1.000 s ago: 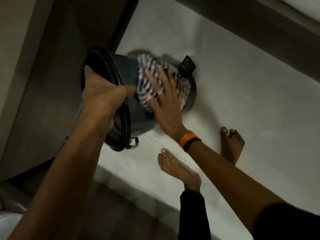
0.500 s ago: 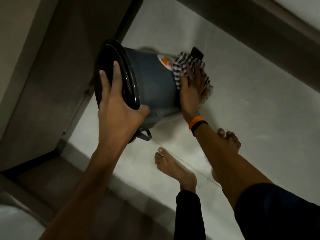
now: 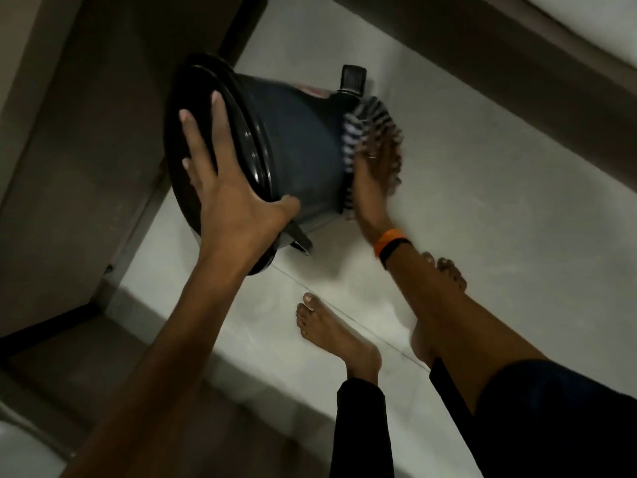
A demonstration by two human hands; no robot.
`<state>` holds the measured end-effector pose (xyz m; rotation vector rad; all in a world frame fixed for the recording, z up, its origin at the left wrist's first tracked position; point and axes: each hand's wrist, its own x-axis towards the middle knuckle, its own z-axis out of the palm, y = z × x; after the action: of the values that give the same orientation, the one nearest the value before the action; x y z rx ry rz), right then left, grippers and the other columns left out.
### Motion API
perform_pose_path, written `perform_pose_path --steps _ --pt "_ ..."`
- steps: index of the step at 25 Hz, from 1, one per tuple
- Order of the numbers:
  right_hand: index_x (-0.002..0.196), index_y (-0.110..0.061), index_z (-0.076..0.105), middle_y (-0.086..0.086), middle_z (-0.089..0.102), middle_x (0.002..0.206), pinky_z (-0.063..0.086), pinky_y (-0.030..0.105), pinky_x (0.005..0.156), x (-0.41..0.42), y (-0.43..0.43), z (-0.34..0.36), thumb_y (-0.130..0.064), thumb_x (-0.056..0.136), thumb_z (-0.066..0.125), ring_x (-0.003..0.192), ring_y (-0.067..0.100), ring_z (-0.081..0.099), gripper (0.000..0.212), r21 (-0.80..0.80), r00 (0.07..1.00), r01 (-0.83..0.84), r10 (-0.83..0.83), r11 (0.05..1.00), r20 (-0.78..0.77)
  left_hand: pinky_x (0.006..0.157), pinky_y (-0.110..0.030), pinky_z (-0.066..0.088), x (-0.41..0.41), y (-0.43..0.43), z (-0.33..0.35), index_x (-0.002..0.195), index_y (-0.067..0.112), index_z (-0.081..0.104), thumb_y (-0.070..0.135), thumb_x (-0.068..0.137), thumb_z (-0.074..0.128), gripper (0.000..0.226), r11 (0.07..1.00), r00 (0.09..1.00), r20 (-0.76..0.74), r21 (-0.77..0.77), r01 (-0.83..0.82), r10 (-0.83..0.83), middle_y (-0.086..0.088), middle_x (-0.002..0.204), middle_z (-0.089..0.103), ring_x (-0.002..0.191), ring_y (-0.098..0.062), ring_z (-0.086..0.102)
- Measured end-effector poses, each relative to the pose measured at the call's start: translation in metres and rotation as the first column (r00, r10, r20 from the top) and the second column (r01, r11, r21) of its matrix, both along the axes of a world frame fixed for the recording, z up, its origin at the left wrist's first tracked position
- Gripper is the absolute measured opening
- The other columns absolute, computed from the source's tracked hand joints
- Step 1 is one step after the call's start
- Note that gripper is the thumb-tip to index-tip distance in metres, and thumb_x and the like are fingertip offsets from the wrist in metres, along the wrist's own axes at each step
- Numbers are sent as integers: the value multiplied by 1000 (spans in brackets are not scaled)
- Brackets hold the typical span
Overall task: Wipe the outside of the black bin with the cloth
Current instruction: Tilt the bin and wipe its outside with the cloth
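The black bin (image 3: 296, 153) is tilted off the floor, lid toward me, its foot pedal (image 3: 352, 78) sticking out at the far end. My left hand (image 3: 227, 198) lies spread over the glossy lid (image 3: 193, 108), thumb hooked round the rim, holding the bin. My right hand (image 3: 377, 181), blurred by motion, presses the black-and-white checked cloth (image 3: 365, 125) against the bin's base end. An orange and black band sits on that wrist.
Pale floor tiles (image 3: 499, 188) stretch to the right. A dark cabinet or wall panel (image 3: 86, 132) stands close on the left, and a dark skirting runs along the top right. My bare feet (image 3: 331, 332) stand just below the bin. A darker step lies at bottom left.
My right hand has slid the cloth from the bin's side down to its base end. My left hand has shifted from the rim onto the lid, and the bin has tilted further.
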<state>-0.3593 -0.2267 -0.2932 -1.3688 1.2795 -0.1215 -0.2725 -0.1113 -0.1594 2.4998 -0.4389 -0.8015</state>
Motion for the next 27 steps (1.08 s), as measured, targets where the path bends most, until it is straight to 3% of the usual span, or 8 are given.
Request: perform_pose_path --steps 5,7,11,16,19,22,24,27 --pt "157 -52 8 -29 -31 161 -22 50 122 -8 79 35 -54 104 27 160 15 -25 56 -278 849 -425 486 862 209 128 -59 21 13 -2 -1 165 35 -3 12 81 82 123 990 989 -38 -13 -141 140 -11 173 -24 162 -37 1" --pt "163 -36 6 -9 -22 171 -15 57 129 -3 48 11 -42 110 35 161 23 -20 61 -251 894 -427 447 869 30 126 -59 28 13 -1 -1 165 38 -2 7 81 81 121 980 979 -51 -1 -197 197 -8 174 -21 161 -40 5" --pt "163 -24 9 1 -7 175 -2 51 133 10 -11 -16 -36 112 29 163 21 -9 56 129 1000 26 -26 991 -7 120 -56 39 11 -2 -3 163 43 1 -4 77 77 124 945 944 -58 64 -321 324 -5 175 -17 159 -45 8" --pt "161 -41 13 -7 0 174 1 59 131 -19 85 21 -68 101 7 163 24 -7 66 -240 872 -471 489 849 23 108 -53 53 42 8 -6 164 32 18 5 62 80 122 873 863 -139 19 -487 485 -12 169 27 145 -35 43" --pt "160 -44 4 -1 3 174 1 64 128 -10 59 0 -58 104 14 163 33 1 59 -273 904 -411 427 870 0 110 -49 52 39 17 -1 162 30 25 31 55 82 121 905 903 -97 -45 -424 418 -4 164 38 141 -25 49" --pt "164 -25 16 1 5 175 0 51 134 17 -11 -24 -35 113 24 164 22 1 53 58 994 -80 84 995 -66 126 -54 29 22 30 4 159 51 9 46 54 94 135 984 972 -164 -33 -177 169 0 176 7 160 -28 19" --pt "164 -20 17 2 6 175 1 49 134 21 -14 -8 -34 113 21 164 22 2 53 99 995 -89 93 991 -41 126 -56 9 12 29 4 159 54 -6 39 61 96 142 998 984 -170 20 -53 56 -1 175 -21 162 -29 -11" --pt "161 -40 17 -10 0 175 -1 52 132 1 52 41 -52 102 19 163 19 -5 60 -39 955 -239 243 970 171 126 -57 1 15 17 3 161 47 -10 36 70 92 136 997 985 -149 1 -83 82 -5 173 -26 159 -30 -22"
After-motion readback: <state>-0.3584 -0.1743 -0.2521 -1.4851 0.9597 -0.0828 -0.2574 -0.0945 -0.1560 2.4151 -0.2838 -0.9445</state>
